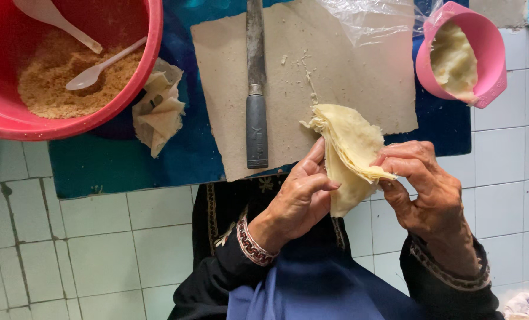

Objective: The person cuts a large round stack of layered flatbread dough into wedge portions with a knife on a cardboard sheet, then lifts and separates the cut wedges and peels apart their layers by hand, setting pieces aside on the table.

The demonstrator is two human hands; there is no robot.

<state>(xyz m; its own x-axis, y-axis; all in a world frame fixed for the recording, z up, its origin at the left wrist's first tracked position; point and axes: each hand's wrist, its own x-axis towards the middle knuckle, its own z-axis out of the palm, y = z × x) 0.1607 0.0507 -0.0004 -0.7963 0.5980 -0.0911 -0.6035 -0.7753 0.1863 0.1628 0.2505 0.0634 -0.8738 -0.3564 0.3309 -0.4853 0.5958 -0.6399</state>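
We hold a folded pale pastry sheet (349, 155) between both hands above the floor tiles (98, 249): our left hand (300, 198) pinches its left edge, our right hand (421, 186) grips its right corner. Just beyond lies a knife (256, 83) on a beige mat (347, 77), between a red bowl (134, 89) of crumbs and a pink cup (490, 53) of paste

I count 2 white spoons (98, 70) in 1 red bowl (152, 59), 1 knife (256, 89), 1 pink cup (490, 53), 2 hands.
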